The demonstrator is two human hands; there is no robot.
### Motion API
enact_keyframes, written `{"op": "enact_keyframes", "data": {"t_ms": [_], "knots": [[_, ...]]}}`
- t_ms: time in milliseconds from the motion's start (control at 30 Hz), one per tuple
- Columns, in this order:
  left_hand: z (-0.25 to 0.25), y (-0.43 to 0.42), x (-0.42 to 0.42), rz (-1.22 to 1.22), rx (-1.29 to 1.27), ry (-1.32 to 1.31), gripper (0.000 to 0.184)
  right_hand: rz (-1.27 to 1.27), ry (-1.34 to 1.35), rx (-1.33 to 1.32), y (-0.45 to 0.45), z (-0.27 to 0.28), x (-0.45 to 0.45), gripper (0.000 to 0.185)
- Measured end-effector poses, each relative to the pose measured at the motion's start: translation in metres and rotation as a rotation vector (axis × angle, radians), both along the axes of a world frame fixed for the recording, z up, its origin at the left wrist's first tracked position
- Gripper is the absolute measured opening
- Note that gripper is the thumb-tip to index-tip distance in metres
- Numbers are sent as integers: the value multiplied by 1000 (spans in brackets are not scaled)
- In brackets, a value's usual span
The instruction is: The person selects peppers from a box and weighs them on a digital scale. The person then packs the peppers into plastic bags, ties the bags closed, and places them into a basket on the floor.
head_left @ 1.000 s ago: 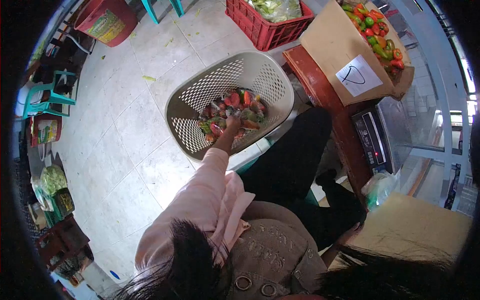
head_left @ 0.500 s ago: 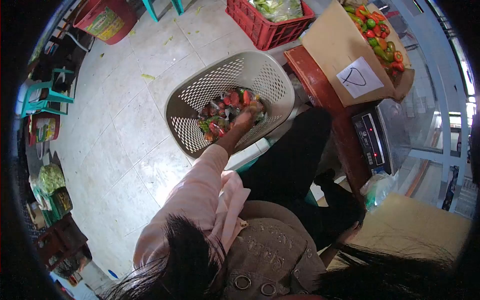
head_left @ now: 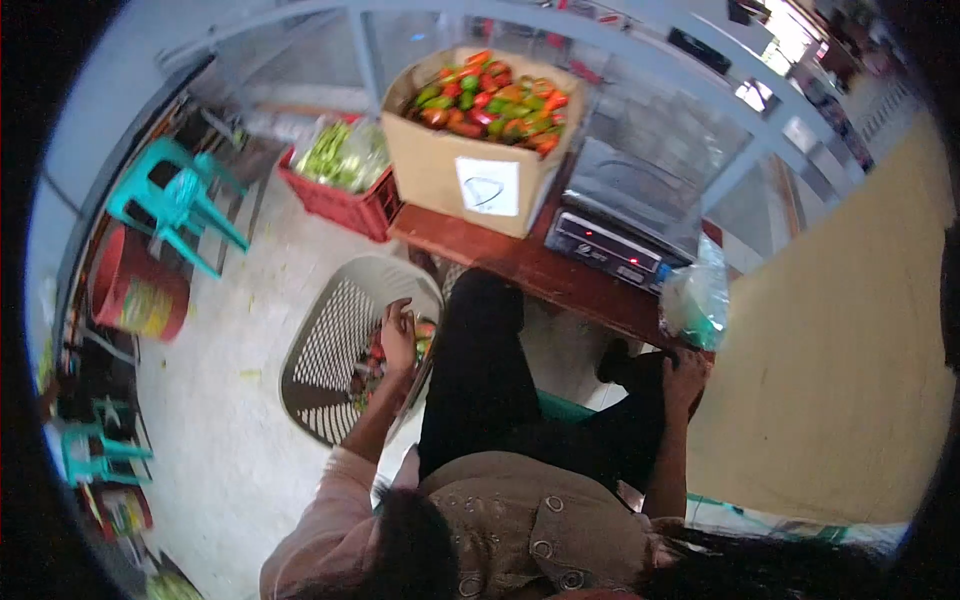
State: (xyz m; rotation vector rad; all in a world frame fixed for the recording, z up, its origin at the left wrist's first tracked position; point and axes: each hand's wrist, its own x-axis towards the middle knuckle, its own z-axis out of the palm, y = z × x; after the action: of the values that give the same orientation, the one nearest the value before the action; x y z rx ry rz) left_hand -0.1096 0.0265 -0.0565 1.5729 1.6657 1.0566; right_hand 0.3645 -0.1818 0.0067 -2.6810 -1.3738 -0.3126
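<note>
My left hand (head_left: 399, 338) is over the beige perforated laundry basket (head_left: 312, 340), with nothing visible in it and its fingers apart and slightly bent. Below it, bagged red and green peppers (head_left: 376, 362) lie in the basket, partly hidden by the hand and forearm. My right hand (head_left: 685, 376) rests by my knee at the end of the red-brown bench, fingers spread and holding nothing. Just above it, a clear plastic bag (head_left: 695, 300) sits on the bench end, beside the digital scale (head_left: 612, 250).
A cardboard box (head_left: 425, 165) of mixed peppers, labelled with a "D"-like mark, stands on the bench (head_left: 480, 250). Behind the basket is a red crate (head_left: 345, 208) of bagged greens. Teal stools (head_left: 175, 195) and a red bucket (head_left: 140, 285) stand left. A tan board (head_left: 830, 370) lies right.
My view has swung right and upward toward the bench. My left hand has lifted away from the bagged peppers in the basket. My right hand has come clearly into view.
</note>
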Motion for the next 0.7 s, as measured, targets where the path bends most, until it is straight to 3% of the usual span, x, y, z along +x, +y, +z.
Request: {"op": "enact_keyframes", "data": {"t_ms": [100,167,233,333,433,633,700], "knots": [[36,-19,49,-125,369,219,29,86,-32,52,1,0,-6,28],[74,-46,84,-386,415,221,29,102,34,125,0,-10,0,24],[76,-54,113,-649,276,119,25,114,63,133,3,1,-7,20],[134,-74,156,-941,-124,-388,23,163,78,239,9,-18,0,19],[221,-86,188,-1089,99,-323,24,137,174,177,13,-11,-2,19],[342,-114,211,-1161,97,-683,41,197,185,276,16,-21,-2,19],[390,-122,214,-1259,413,-779,56,193,182,256,14,-19,-2,19]]}}
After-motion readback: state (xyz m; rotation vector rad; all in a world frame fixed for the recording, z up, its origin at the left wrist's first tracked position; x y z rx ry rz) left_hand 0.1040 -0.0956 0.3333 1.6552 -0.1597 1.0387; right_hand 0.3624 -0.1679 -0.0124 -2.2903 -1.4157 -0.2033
